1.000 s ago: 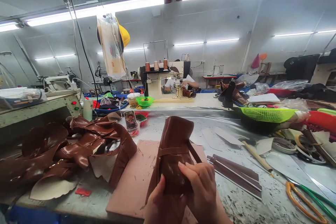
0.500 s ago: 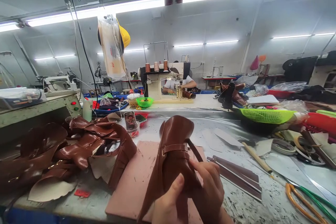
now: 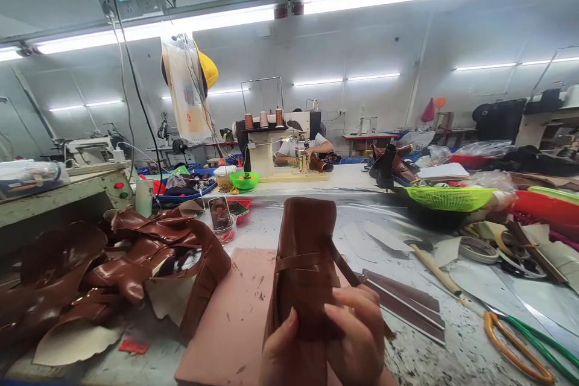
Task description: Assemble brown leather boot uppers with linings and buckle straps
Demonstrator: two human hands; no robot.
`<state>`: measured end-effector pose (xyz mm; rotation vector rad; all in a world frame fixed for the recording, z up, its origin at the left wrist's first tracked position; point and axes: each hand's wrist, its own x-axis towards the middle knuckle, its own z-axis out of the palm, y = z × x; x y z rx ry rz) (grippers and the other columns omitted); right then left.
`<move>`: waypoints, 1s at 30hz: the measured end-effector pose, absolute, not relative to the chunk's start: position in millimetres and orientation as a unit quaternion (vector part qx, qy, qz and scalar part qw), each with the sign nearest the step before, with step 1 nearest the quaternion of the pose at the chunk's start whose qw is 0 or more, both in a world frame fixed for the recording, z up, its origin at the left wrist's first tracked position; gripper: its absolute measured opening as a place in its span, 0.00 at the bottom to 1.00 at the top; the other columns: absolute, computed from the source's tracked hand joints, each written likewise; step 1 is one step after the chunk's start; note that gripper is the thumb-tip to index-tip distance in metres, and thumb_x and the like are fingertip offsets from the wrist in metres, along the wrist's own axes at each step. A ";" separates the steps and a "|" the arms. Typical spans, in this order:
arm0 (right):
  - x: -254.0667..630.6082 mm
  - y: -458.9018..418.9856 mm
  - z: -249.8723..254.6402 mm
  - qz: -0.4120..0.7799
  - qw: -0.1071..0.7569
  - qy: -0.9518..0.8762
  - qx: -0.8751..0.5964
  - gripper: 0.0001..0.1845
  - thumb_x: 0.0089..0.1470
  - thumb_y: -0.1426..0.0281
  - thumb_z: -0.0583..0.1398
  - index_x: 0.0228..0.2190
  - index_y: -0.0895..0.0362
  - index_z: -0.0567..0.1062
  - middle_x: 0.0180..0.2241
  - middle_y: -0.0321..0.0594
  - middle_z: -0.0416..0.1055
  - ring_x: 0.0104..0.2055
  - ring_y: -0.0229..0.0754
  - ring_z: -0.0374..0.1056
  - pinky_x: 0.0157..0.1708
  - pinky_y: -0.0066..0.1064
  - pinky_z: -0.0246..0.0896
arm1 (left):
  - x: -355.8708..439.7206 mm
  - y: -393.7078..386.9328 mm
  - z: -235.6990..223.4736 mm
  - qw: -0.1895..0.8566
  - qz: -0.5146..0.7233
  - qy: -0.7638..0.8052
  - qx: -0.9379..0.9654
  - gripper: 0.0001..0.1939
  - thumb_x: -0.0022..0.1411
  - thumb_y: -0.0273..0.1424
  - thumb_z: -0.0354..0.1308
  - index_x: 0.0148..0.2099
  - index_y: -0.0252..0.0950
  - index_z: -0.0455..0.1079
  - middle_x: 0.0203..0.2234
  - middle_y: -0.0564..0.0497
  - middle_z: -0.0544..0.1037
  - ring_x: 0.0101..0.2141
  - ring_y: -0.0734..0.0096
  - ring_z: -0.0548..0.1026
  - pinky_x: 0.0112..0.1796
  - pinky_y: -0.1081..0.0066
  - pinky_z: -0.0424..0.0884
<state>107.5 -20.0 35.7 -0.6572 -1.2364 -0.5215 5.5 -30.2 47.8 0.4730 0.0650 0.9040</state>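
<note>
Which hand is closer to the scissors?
Right. The right hand is on the boot, with the scissors off to its right. The left hand, on the boot's left side, is farther away.

Both bare hands reach in from the bottom edge, right of centre, close together with a narrow gap between them. The left hand (image 3: 277, 353) sits lower, its thumb (image 3: 288, 322) raised and tilted slightly right, while the rest of its grip is hidden. The right hand (image 3: 364, 335) is a little higher, its back turned outward to the right, its fingers (image 3: 359, 301) bent and closed inward, two tips pointing left, one above the other. Both wrists are largely cut off by the frame.
</note>
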 end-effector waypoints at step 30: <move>111.0 -29.2 36.2 -0.237 0.684 -0.583 -0.369 0.13 0.52 0.77 0.55 0.40 0.57 0.73 0.41 0.46 0.66 0.32 0.41 0.65 0.22 0.30 0.64 | 3.7 -38.5 50.5 0.859 0.437 0.003 0.267 0.14 0.59 0.30 0.52 0.44 0.32 0.74 0.47 0.44 0.72 0.58 0.57 0.55 0.58 0.62 0.44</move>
